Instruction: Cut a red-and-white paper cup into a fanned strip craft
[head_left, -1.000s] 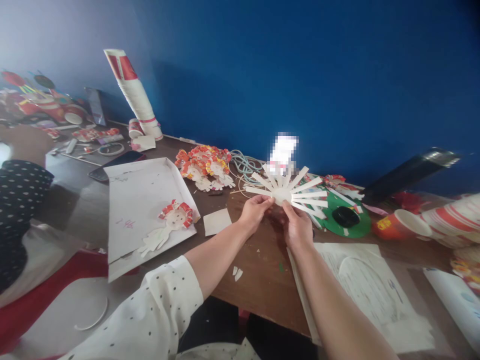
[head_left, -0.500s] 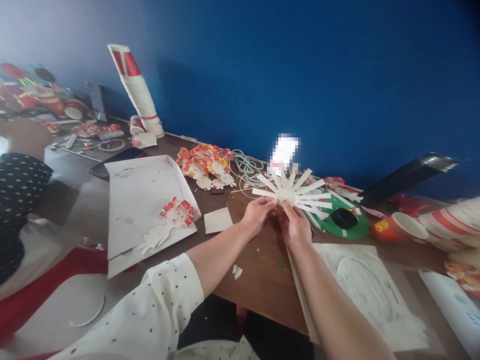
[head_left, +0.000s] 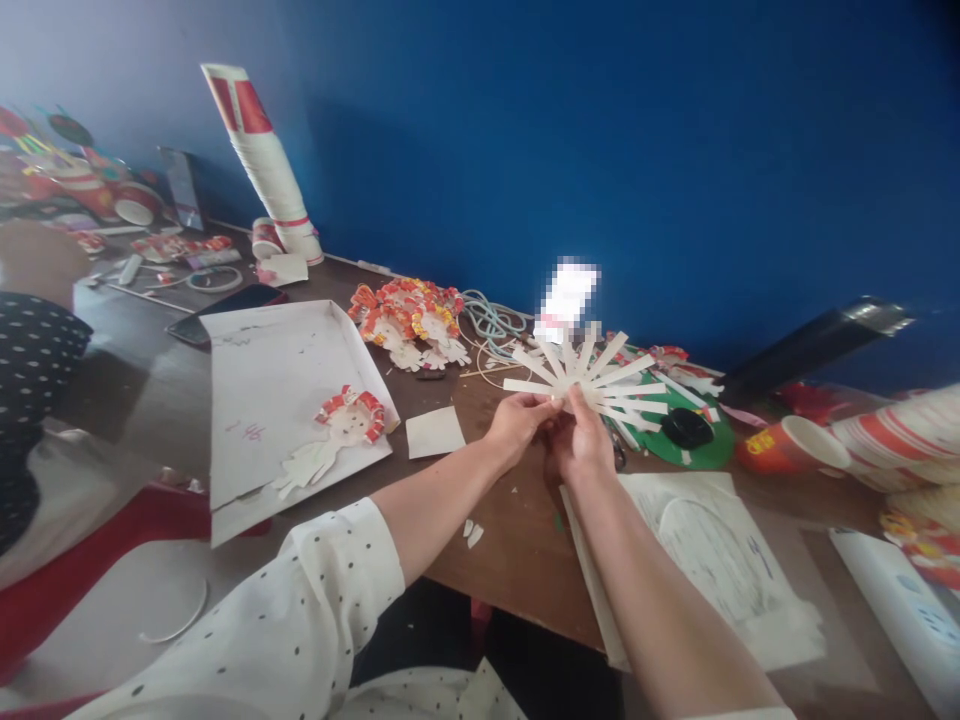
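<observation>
Both my hands hold a white paper cutout (head_left: 609, 372) with long strips fanned out from its round middle. My left hand (head_left: 521, 420) pinches its lower left edge. With the thumb on its face, my right hand (head_left: 585, 435) grips the lower middle; the fingers behind are hidden. Left of them a small white paper square (head_left: 435, 433) lies on the brown table. A paper figure with a red curled fringe (head_left: 349, 420) rests on a white box lid (head_left: 281, 350). Behind the lid sits a pile of similar fringed figures (head_left: 411, 318).
Leaning against the blue wall is a tall stack of paper cups (head_left: 270, 170). A green disc (head_left: 697, 445) with a black object (head_left: 688, 427) lies right of my hands, near an orange cup (head_left: 795, 450). A co-worker's dotted sleeve (head_left: 37, 390) is at far left.
My right thumb has moved up onto the middle of the paper cutout. Both hands keep their hold. The whole view has shifted slightly.
</observation>
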